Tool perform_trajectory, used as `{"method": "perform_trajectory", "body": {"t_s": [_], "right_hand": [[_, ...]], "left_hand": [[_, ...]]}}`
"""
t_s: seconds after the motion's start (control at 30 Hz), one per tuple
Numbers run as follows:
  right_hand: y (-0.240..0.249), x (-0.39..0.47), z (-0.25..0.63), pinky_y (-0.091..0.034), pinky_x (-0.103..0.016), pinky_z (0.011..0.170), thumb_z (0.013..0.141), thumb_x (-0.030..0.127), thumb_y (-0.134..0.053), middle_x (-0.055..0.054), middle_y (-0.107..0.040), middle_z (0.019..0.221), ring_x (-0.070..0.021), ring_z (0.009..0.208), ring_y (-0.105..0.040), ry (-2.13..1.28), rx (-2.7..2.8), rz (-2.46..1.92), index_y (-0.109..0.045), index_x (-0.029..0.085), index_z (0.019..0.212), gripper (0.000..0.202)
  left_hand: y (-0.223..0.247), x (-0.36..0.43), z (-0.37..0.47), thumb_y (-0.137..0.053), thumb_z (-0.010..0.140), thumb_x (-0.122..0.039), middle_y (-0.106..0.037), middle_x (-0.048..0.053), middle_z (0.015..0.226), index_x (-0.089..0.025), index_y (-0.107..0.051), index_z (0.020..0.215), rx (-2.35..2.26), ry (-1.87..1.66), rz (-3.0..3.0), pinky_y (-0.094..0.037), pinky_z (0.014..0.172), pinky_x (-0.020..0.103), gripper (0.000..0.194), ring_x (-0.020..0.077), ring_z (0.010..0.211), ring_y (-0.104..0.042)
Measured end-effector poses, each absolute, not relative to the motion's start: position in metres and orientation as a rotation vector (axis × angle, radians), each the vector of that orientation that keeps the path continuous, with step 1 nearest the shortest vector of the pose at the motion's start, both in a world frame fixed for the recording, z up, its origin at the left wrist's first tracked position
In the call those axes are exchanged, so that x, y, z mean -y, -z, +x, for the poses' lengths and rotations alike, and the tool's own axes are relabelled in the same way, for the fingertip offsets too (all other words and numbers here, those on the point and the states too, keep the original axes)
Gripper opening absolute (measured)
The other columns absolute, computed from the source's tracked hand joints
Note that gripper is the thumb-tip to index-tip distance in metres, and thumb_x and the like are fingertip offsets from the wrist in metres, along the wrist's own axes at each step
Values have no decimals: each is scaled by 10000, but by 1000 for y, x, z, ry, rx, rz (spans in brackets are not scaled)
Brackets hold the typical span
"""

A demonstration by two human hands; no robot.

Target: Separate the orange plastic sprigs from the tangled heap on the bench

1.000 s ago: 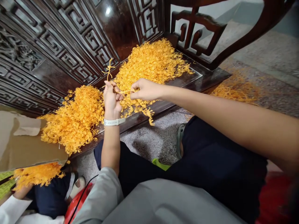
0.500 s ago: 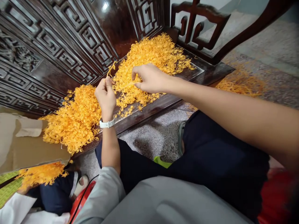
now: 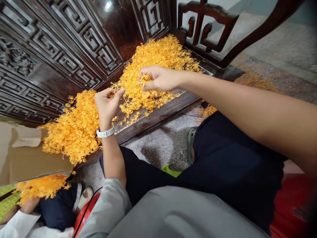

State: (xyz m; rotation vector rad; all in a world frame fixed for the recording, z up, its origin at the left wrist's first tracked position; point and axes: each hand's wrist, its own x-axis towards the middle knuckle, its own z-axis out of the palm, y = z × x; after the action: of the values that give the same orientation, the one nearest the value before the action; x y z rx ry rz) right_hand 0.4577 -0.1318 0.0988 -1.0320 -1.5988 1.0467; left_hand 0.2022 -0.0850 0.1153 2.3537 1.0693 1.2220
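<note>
My left hand, with a pale band on its wrist, is raised above the gap between two heaps of small yellow-orange plastic pieces. Its fingers are curled around a thin yellow plastic piece, and the thumb points right. My right hand is over the larger heap, thumb and forefinger bent around a yellow plastic piece. The pieces have thin, branching prongs. Left of my left hand lies the second heap. Exactly where the fingertips touch the pieces is partly hidden.
Both heaps lie on a dark wooden bench with a carved lattice back and armrest. A cardboard box flap is at left. Below it, another person's arm is beside more yellow pieces. Loose pieces lie on the floor.
My left hand has shifted slightly left and down, its thumb now stretched to the right. My right hand has risen slightly, and a yellow piece now shows within its fingers. The view has shifted slightly.
</note>
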Motion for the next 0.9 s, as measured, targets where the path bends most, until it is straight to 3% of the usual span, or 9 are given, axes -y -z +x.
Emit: {"method": "perform_trajectory", "body": {"t_s": [0.13, 0.3, 0.4, 0.63, 0.9], "right_hand": [[-111, 144, 447, -273, -269, 514, 811, 225, -909, 71, -447, 598, -99, 560, -342, -1210, 1578, -958, -570, 209, 857, 342], [-122, 148, 441, -282, -263, 540, 977, 450, -772, 41, -398, 656, -116, 608, -336, -1128, 1453, -993, -494, 217, 795, 406], [-117, 145, 440, -289, -290, 554, 973, 504, -766, 38, -367, 636, -126, 596, -319, -1099, 1432, -1086, -495, 224, 778, 435], [-107, 139, 438, -280, -314, 589, 960, 350, -787, 46, -330, 591, -119, 613, -287, -862, 1593, -1193, -441, 220, 672, 469], [-117, 151, 416, -218, -307, 588, 966, 242, -729, 76, -280, 567, -88, 584, -251, -968, 1388, -1091, -346, 211, 582, 543]], "left_hand": [[-112, 79, 198, -872, 844, -494, -311, -49, 560, -208, -462, 586, -1120, -1364, 2363, -193, 540, 324, 563, 120, 556, -259], [-105, 78, 200, -830, 874, -512, -252, -54, 567, -216, -313, 578, -1164, -1384, 2326, -166, 541, 342, 666, 116, 548, -203], [-102, 76, 200, -808, 867, -535, -240, -49, 564, -216, -289, 562, -1219, -1391, 2278, -148, 541, 341, 681, 115, 550, -192], [-90, 71, 192, -773, 877, -493, -174, -52, 571, -209, -228, 552, -1405, -1424, 2352, -118, 571, 349, 696, 109, 564, -154], [-73, 64, 189, -700, 874, -505, -195, -48, 551, -211, -226, 540, -1421, -1410, 2174, -154, 555, 313, 650, 98, 558, -178]]}}
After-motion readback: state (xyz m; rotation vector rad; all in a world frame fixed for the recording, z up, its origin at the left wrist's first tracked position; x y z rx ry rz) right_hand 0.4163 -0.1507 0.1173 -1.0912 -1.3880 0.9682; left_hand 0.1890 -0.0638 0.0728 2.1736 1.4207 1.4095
